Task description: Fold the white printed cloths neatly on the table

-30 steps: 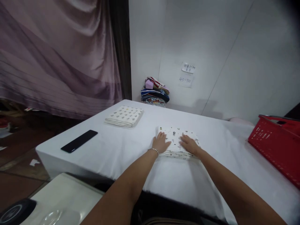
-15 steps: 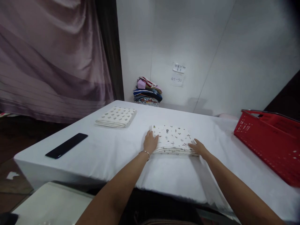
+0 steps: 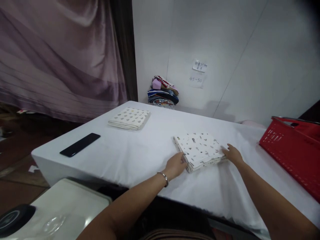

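Observation:
A folded white cloth (image 3: 200, 148) with a small scattered print lies at an angle on the white-covered table, its layered edges showing at the left and front. My left hand (image 3: 177, 164), with a bracelet at the wrist, grips its near left edge, fingers curled against the layers. At the right corner my right hand (image 3: 233, 155) holds the cloth, thumb on top; some of its fingers are hidden. Farther back on the left lies a second folded cloth (image 3: 130, 117), cream with a leaf-like print, apart from both hands.
A black phone-like slab (image 3: 80, 145) lies near the table's left edge. On the right stands a red plastic basket (image 3: 292, 150). A pile of folded fabrics (image 3: 163, 91) is behind the table by the wall. A white lidded box (image 3: 65, 210) sits below at the left front.
The printed cloth has turned, its near left corner swinging toward me. My left hand has moved nearer along its left edge, and its fingers have curled in. The camera view has shifted left.

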Motion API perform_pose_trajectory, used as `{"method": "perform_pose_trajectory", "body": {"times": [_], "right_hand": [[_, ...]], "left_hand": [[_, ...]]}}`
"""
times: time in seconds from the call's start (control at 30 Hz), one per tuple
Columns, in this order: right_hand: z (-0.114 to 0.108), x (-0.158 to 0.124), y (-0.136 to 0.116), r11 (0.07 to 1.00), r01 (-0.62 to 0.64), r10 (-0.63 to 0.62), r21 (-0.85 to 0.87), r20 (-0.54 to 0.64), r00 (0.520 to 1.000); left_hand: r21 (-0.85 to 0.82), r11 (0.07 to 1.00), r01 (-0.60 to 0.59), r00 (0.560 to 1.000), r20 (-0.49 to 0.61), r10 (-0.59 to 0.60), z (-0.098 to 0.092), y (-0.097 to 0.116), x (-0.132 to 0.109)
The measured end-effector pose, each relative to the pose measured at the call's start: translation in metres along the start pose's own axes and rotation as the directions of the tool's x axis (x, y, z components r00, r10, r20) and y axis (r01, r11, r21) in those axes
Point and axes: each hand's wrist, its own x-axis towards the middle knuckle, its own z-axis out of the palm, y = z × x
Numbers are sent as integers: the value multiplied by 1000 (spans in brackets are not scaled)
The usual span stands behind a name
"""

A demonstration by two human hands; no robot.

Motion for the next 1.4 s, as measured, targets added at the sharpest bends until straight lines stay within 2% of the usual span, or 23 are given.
{"method": "perform_pose_trajectory", "body": {"times": [0.07, 0.13, 0.2, 0.27, 0.33, 0.4, 0.47, 0.53, 0.77, 0.93, 1.0, 1.07, 1.13, 1.27, 1.4], "right_hand": [[-1, -9, -14, 995, 101, -101, -5, -38, 994], [0, -25, -41, 964, 253, -248, 83, -67, 967], [2, -48, -74, 887, 421, -419, 189, -55, 907], [7, -75, -105, 811, 532, -546, 246, -10, 838], [16, -101, -128, 757, 610, -639, 233, 73, 766], [26, -124, -139, 722, 669, -691, 174, 191, 697], [36, -139, -142, 675, 731, -727, 101, 262, 635], [43, -147, -140, 638, 769, -747, 40, 273, 606], [48, -148, -138, 626, 779, -751, -16, 257, 609], [28, -141, -142, 677, 728, -709, 111, 363, 604], [18, -137, -140, 720, 679, -680, 145, 346, 647], [12, -136, -135, 772, 627, -627, 109, 294, 721], [13, -137, -129, 800, 598, -588, 55, 272, 762], [23, -141, -121, 807, 590, -572, 25, 282, 770], [26, -142, -122, 814, 580, -562, 30, 297, 772]], "left_hand": [[31, 999, 8, 998, -66, -6, -7, -3, 4], [66, 998, -8, 989, -149, 18, -15, -9, 14], [107, 992, -64, 972, -217, 86, -21, -14, 27], [165, 975, -150, 950, -248, 189, -24, -16, 42], [232, 941, -247, 926, -231, 300, -24, -18, 56], [287, 910, -300, 919, -168, 356, -24, -21, 69], [304, 909, -286, 943, -81, 324, -25, -26, 79], [291, 924, -249, 964, -14, 264, -25, -33, 84], [261, 948, -183, 980, -31, 198, -17, -46, 83], [288, 933, -216, 969, -52, 241, -15, -50, 86], [295, 927, -232, 963, -62, 261, -14, -52, 88], [299, 923, -243, 959, -66, 274, -14, -55, 90], [305, 921, -244, 959, -67, 277, -13, -57, 92], [305, 925, -228, 966, -51, 255, -17, -54, 94], [304, 939, -162, 982, -48, 185, -20, -33, 93]]}}
